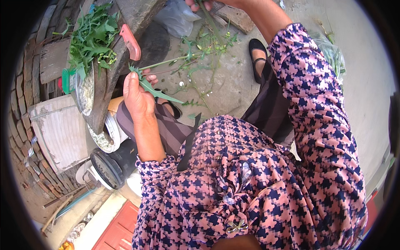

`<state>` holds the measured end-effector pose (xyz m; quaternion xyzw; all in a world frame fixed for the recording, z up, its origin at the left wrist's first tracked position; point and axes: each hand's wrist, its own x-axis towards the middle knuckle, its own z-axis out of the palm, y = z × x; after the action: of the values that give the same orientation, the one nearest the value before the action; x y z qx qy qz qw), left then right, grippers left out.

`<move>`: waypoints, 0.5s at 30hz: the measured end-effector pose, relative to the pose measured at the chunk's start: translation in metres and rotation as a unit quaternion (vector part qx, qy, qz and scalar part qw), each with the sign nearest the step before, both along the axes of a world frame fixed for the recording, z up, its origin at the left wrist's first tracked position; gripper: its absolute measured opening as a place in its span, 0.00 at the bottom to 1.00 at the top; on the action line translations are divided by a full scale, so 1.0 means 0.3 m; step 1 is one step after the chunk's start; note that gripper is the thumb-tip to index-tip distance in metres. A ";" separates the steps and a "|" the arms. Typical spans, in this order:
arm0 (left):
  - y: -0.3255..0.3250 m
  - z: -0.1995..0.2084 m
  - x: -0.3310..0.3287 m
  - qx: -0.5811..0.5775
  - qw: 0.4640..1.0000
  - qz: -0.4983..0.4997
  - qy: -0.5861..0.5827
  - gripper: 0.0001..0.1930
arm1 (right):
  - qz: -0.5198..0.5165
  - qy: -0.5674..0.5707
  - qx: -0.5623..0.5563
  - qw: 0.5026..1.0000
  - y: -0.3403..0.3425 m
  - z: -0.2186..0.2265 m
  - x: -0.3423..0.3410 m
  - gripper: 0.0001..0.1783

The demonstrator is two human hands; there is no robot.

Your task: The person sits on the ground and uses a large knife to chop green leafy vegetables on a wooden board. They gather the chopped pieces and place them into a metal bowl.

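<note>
My left hand point(139, 98) pinches a jagged green leaf point(156, 89) and thin stems between thumb and fingers. From there a long stem runs to the right over the ground. At the top edge my right hand point(199, 4), partly cut off by the frame, grips a green plant stalk point(213, 25) with leaves and small buds hanging from it. Beyond my left hand, a pile of leafy greens point(93, 41) rests on a wooden plank. A pink-handled tool point(131, 41), perhaps a knife, lies on that plank's edge; its blade cannot be made out.
Loose stems and leaves point(204, 98) litter the concrete between my feet. A clear plastic bag point(177, 17) and a brick point(235, 18) lie ahead; a bag of greens point(329, 54) lies right. Left stand a black bucket point(106, 168), a white bucket point(110, 133) and a red crate point(118, 227).
</note>
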<state>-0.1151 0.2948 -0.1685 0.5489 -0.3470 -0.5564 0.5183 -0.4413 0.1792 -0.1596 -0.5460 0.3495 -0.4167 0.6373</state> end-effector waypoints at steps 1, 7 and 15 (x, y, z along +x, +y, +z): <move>-0.006 0.007 0.014 -0.001 1.000 -0.004 0.002 0.10 | -0.013 0.008 -0.018 1.000 0.003 -0.019 -0.007 0.04; -0.019 -0.019 0.171 -0.001 0.999 -0.027 0.035 0.09 | -0.098 0.006 -0.110 0.989 0.049 -0.132 -0.017 0.04; -0.023 -0.091 0.192 0.022 0.997 -0.048 0.050 0.07 | -0.377 0.073 -0.082 0.920 0.138 -0.204 -0.185 0.05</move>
<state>-0.0576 0.2878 -0.1960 0.5143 -0.3348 -0.6148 0.4954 -0.4968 0.2206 -0.2208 -0.4530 0.5398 -0.6121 0.3588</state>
